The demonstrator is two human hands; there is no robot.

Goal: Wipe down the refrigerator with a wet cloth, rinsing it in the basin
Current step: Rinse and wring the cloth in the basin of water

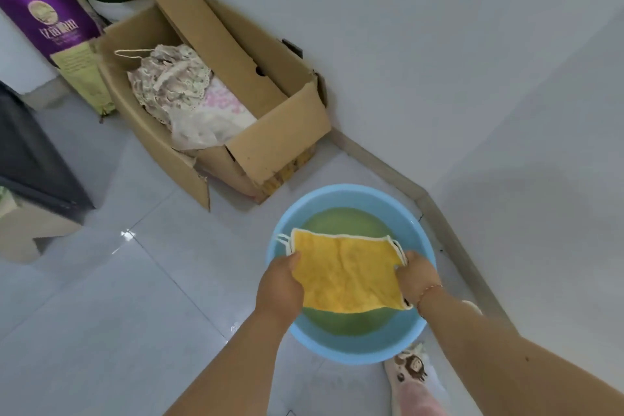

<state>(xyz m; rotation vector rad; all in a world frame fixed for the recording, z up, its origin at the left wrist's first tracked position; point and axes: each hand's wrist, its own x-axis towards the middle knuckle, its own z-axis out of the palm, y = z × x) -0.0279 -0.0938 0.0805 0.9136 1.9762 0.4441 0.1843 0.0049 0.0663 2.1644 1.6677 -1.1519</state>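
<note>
A yellow cloth (347, 272) with a white edge is stretched flat above a light blue basin (351, 194) that stands on the floor and holds greenish water. My left hand (280, 284) grips the cloth's left edge, thumb on top. My right hand (417, 272) grips its right edge, with a thin bracelet at the wrist. Whether the cloth's lower edge touches the water is unclear. A dark appliance (30, 152) stands at the left edge; I cannot tell if it is the refrigerator.
An open cardboard box (270, 132) with fabric and bags inside stands against the white wall behind the basin. A purple carton (44, 0) and green items lie at the far left. My slippered foot (410, 371) is beside the basin. Pale floor tiles spread to the left.
</note>
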